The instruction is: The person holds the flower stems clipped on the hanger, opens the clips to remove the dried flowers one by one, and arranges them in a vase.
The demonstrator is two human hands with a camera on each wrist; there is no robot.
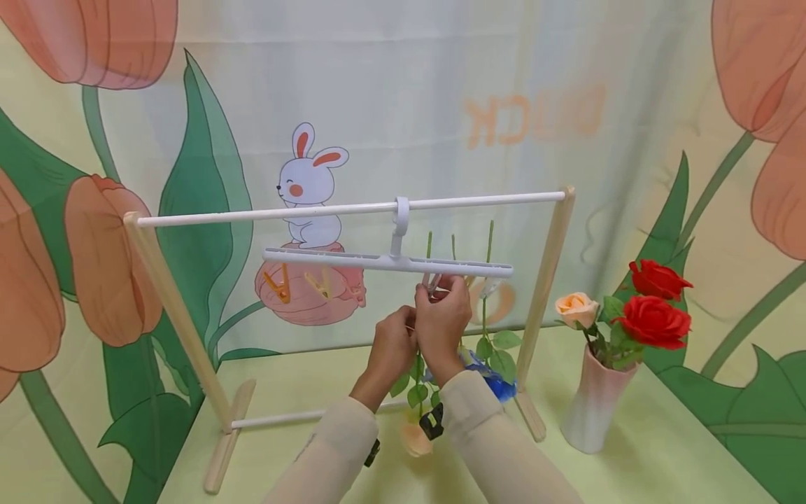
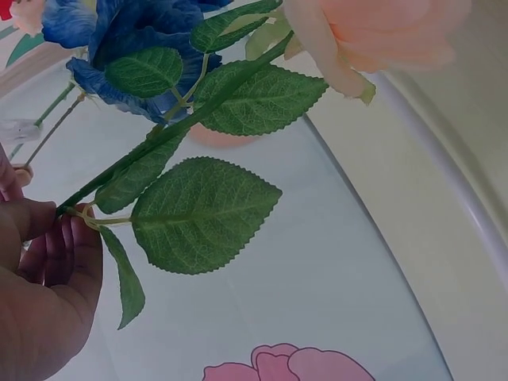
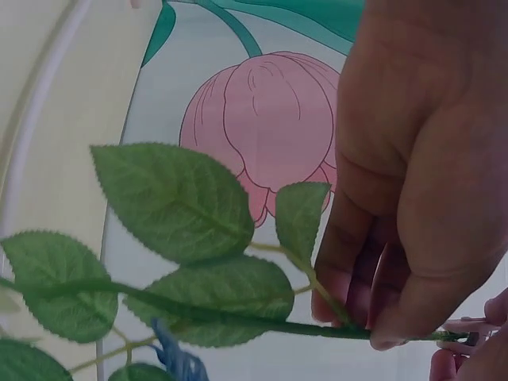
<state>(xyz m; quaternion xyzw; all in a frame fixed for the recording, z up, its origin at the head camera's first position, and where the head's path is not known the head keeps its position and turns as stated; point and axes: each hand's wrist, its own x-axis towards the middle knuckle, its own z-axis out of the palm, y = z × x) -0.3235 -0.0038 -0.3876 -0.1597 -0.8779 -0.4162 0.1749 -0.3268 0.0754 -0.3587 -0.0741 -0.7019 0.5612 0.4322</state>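
A pale grey hanger [image 1: 352, 260] hooks over the white rod of a wooden rack. Under its right half, my right hand [image 1: 443, 315] pinches a clear clip [image 3: 468, 327]; just its fingertips show in the right wrist view. Lower and to the left, my left hand [image 1: 393, 343] pinches the green stem [image 2: 159, 139] of a peach rose [image 2: 381, 40]. This rose hangs head down, and its stem top reaches the clip. Beside it a blue flower [image 1: 494, 378] hangs head down from another clear clip [image 1: 488, 287]. Further stem tips rise behind the hanger.
An orange clip [image 1: 280, 285] and a yellow clip [image 1: 318, 284] hang at the hanger's left. Wooden posts [image 1: 544, 287] flank the hands, and a low white crossbar [image 1: 277, 418] runs near the table. Right of the rack stands a pink-white vase [image 1: 598, 399] with red and peach roses.
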